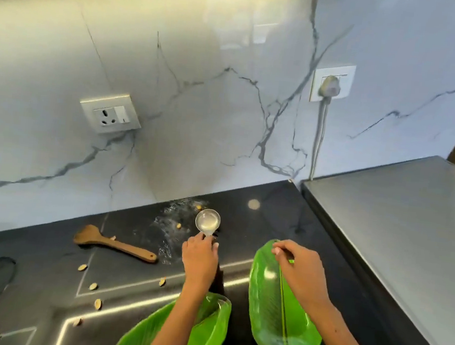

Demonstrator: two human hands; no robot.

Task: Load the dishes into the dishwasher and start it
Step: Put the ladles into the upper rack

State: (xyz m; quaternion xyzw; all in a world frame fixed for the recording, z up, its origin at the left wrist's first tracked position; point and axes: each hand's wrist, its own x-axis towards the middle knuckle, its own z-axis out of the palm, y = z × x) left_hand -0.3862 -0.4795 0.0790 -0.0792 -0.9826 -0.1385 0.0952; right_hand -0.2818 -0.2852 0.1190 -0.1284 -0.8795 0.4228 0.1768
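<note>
1. Landmark: black countertop (259, 203), marble-look wall behind it.
2. Left hand (200, 256) is mid-counter, fingers curled round the handle of a small steel measuring cup (207, 220). Cup bowl sits just beyond the fingertips, toward the wall; can't tell if it's resting on the counter or lifted.
3. Right hand (299, 268) is over the far tip of the right leaf-shaped green plate (271, 310), thumb and forefinger pinched on something thin at the plate's tip; too small to identify.
4. That plate lies flat on the counter's right part, long axis running toward the wall, close to the grey steel surface (398, 230) that borders the counter on the right.
5. Second leaf-shaped green plate (205, 337) is at the counter's near edge, under the left forearm, partly hidden by it.
6. Wooden spatula (114, 243) lies flat on the counter left of the left hand, well apart from it.
7. Scattered shells (93, 286) on the counter's left near part; white powder smear (168, 222) just left of the cup.
8. Dishwasher not in frame.
</note>
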